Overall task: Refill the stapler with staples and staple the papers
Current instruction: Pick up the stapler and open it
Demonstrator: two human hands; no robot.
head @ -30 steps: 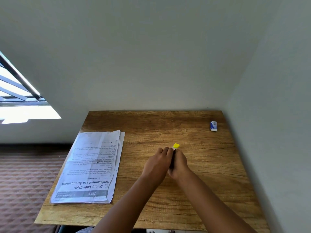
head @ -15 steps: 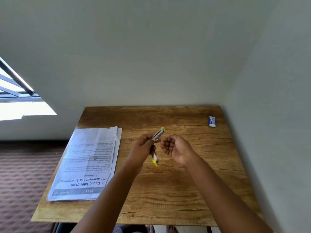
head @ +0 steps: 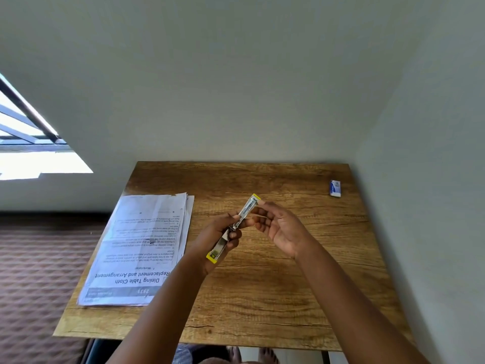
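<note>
Your left hand (head: 220, 236) is clamped on the hinged-open silver, yellow-tipped metal stapler (head: 234, 227), now raised higher than half a second ago, your loosely open right hand (head: 278, 227) touching its far tip, white printed papers (head: 147, 245) left, small blue-white staple box (head: 335, 188) far right, bare wooden table (head: 262, 298) between.

Papers (head: 147, 245) on the table's (head: 262, 298) left, small box (head: 335, 188) at far right, stapler (head: 236, 227) above the middle.
</note>
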